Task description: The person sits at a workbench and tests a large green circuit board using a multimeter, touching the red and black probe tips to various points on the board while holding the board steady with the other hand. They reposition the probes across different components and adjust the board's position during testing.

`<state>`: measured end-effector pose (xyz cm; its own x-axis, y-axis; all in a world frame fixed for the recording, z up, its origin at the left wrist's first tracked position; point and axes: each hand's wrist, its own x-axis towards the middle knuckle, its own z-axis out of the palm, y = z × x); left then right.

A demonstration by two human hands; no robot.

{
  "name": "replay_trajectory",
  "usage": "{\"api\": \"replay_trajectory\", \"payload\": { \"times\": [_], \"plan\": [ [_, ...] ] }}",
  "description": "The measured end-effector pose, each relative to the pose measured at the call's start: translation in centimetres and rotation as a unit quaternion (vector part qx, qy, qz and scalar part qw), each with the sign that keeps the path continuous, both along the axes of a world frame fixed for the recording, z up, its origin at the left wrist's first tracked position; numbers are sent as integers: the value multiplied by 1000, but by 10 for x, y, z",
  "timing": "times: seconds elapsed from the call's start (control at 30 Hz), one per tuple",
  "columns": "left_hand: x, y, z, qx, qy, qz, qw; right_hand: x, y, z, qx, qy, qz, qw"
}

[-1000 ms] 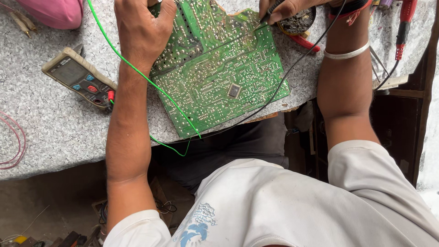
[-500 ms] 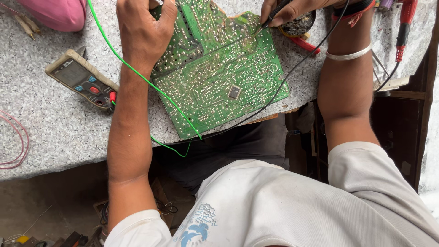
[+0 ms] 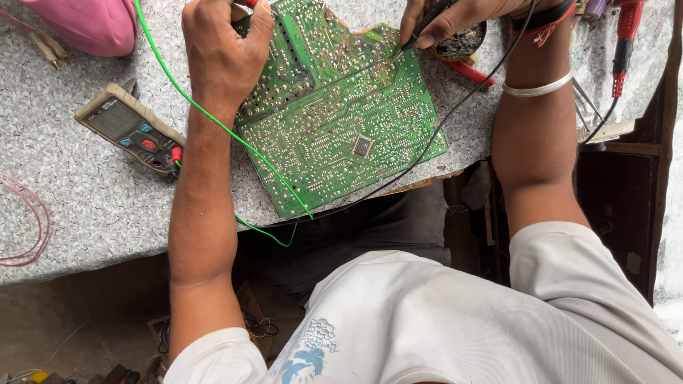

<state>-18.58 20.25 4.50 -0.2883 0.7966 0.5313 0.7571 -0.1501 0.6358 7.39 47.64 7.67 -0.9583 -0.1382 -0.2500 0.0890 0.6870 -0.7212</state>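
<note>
Head view: green circuit board (image 3: 334,121) lies solder side up on the speckled bench (image 3: 92,192), tilted, its long axis running from the near edge up and away toward the far right. Right hand (image 3: 462,14) at the board's far right corner, fingers pinched on a black probe (image 3: 423,28) whose tip meets the board edge; black lead trails back across the board toward the body. Left hand (image 3: 224,53) rests on the board's far left part, fingers curled shut over a red-tipped probe, only its end showing; green wire (image 3: 206,117) runs from under it down the forearm. Right hand is the nearer one to the contact point. Meter (image 3: 131,129) sits on the bench just left of the left forearm, apart from the board. Pink object (image 3: 89,25) far left. Against the earlier frames, both hands and board sit much as before; only slight shifts in framing.
</note>
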Motion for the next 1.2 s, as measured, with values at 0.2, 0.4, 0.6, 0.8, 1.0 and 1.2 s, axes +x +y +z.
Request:
{"api": "replay_trajectory", "payload": {
  "times": [0.2,0.4,0.6,0.8,1.0,1.2],
  "plan": [
    [0,0,1,6,0,-11,1000,-2,-5,5,16,70,27,997],
    [0,1,3,-9,7,-3,1000,-2,-10,6,-13,56,10,998],
    [-1,1,2,1,12,-9,1000,-1,-10,8,10,63,8,998],
    [-1,1,1,-1,8,-12,1000,-2,-9,7,-4,76,11,997],
    [-1,0,3,-5,14,-8,1000,2,-5,6,6,22,-27,999],
    [0,1,6,-11,3,-10,1000,2,-4,6,-23,22,-30,999]
  ]
}}
